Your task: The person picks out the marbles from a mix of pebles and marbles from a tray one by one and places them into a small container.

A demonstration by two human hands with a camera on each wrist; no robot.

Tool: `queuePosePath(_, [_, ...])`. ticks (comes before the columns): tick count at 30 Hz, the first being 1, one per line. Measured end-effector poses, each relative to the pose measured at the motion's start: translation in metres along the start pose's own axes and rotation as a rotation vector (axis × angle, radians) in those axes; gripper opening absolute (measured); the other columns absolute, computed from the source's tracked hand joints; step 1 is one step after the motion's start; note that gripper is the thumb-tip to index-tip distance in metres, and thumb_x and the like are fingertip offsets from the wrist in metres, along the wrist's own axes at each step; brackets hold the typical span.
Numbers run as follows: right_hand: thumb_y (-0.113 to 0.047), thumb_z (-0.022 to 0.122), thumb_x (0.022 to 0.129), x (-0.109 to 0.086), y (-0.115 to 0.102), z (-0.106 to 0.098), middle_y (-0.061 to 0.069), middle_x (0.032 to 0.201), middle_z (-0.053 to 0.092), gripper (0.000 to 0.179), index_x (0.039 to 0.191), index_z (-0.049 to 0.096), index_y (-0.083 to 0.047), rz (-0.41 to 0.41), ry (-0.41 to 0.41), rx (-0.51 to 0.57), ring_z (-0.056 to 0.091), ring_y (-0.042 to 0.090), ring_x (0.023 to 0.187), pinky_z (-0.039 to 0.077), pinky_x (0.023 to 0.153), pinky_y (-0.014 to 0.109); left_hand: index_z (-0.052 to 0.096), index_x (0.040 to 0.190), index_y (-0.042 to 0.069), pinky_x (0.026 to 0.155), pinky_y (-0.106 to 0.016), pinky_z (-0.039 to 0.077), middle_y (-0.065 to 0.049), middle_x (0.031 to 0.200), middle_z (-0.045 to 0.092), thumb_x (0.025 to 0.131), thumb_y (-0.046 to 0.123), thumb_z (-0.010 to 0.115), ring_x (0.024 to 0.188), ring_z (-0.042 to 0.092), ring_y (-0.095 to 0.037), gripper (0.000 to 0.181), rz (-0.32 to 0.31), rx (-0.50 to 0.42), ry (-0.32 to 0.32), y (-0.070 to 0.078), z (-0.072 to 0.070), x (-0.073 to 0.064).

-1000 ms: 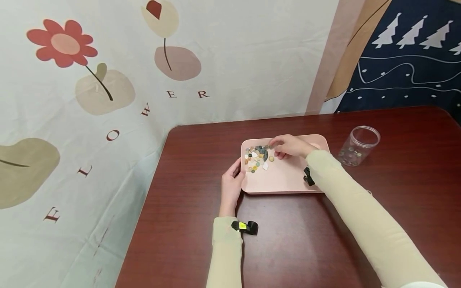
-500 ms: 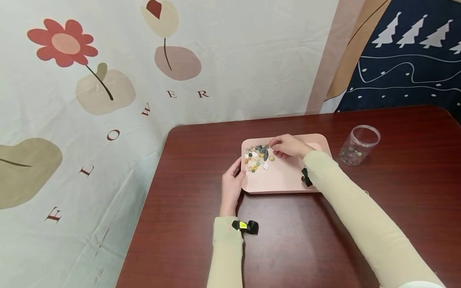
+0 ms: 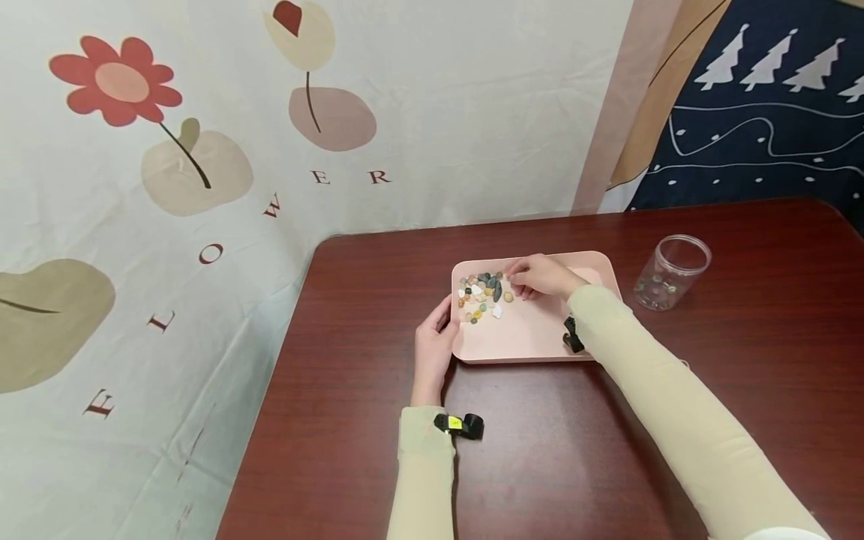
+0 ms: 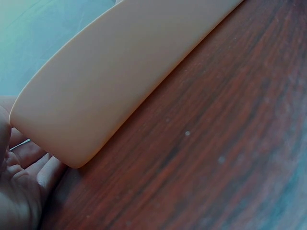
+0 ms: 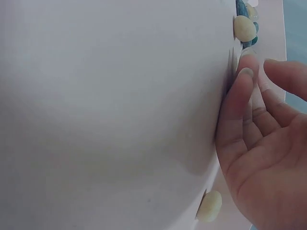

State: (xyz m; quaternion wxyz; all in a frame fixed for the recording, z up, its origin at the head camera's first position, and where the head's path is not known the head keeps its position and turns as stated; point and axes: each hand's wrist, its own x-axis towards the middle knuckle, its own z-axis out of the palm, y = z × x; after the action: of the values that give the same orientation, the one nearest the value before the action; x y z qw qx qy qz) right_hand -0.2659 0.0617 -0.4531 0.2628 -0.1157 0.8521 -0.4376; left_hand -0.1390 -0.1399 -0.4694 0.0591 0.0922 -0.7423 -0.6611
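Note:
A pale pink tray point(image 3: 529, 336) lies on the table, with a cluster of small mixed stones point(image 3: 478, 290) in its far left part. My left hand point(image 3: 434, 346) grips the tray's left side, thumb at the rim and fingers along the outer wall point(image 4: 110, 81). Over the tray's far part, my right hand point(image 3: 545, 274) rests its slightly bent fingers on the floor beside the stones. In the right wrist view its thumb stands apart from the fingers, and no stone shows between them. A round cream stone point(image 5: 245, 28) lies just beyond the fingertips; another pale stone point(image 5: 209, 206) lies near the palm.
A clear plastic jar point(image 3: 673, 271), without a lid, stands right of the tray with a few stones at its bottom. The dark red wooden table point(image 3: 526, 442) meets a printed cloth backdrop point(image 3: 472, 112) behind. Each wrist wears a small black camera.
My right hand and forearm have shifted slightly left. The left hand and the tray stay in place, and the stones look nearly the same.

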Motion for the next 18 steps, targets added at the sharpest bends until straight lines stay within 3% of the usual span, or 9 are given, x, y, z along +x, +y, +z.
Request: queuePosePath(18, [-0.007,0.053,0.083,0.0027,0.0038,0.0046,0.007,0.071,0.058,0.018,0.1,0.057,-0.002,-0.014,0.035,-0.078,0.053,0.014,0.057,0.046,0.052,0.024,0.052,0.126,0.009,0.092,-0.03,0.04,-0.007,0.126,0.051,0.086,0.002,0.052,0.115,0.046,-0.015,0.041,-0.001,-0.009,0.001,-0.0019,0.0007,0.0014])
